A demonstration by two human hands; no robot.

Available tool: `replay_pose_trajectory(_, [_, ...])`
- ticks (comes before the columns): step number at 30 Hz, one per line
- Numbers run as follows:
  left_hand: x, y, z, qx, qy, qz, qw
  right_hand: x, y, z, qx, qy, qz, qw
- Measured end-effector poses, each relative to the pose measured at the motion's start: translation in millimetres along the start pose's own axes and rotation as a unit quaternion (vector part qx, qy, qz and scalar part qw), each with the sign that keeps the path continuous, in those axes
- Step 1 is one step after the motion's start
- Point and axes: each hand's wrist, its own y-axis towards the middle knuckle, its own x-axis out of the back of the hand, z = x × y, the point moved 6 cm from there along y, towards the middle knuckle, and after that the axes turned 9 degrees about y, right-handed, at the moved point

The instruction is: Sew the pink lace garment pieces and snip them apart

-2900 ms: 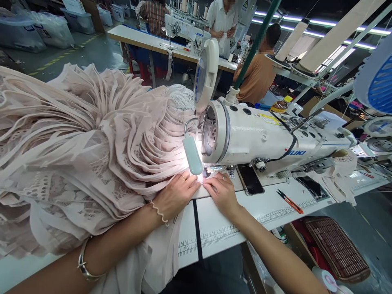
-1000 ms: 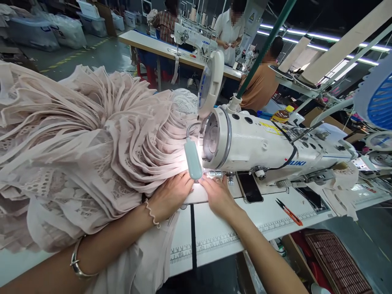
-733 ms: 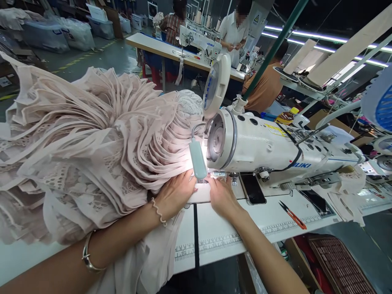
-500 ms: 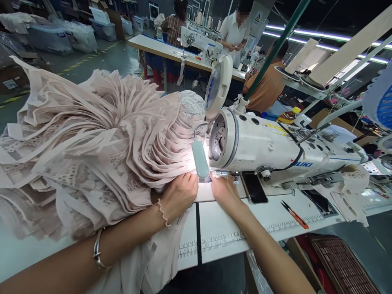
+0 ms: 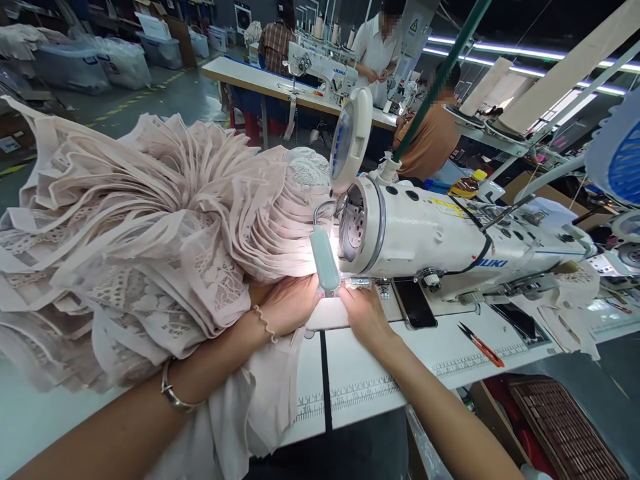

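A heap of pale pink lace-trimmed fabric pieces lies left of the white sewing machine. My left hand is at the heap's edge, closed on a pale pink fabric piece that hangs over the table's front. Its fingertips are partly hidden by the fabric and by the small green-grey lamp. Close to the needle area, my right hand is closed, thumb and fingers together beside the presser foot. What lies between its fingers is hidden. The lamp lights the spot between both hands.
A dark phone lies on the machine bed, and orange-handled thread snips rest on the table. A printed ruler runs along the front edge. Coworkers sit and stand beyond, near another sewing machine. Thread cones stand right.
My left hand has flattened somewhat and shifted slightly left, with the hanging fabric shifting beside it. My right hand stays by the needle area. The whole view has shifted a little.
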Motion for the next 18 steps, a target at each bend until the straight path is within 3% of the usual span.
replay_pose_trajectory(6, [2.8,2,-2,-0.003,-0.021,0.013,1.000,-6,-5,-7,0.014,0.019,-0.031,0.999])
replay_pose_trajectory(13, [9.4,1,-4,-0.004,-0.040,-0.022,0.999,-15,-5,-23,-0.011,0.142,0.044,0.989])
replay_pose_trajectory(18, [10.7,1,-4,0.015,-0.026,-0.029,0.999,-19,-3,-25,-0.048,0.169,0.073,0.982])
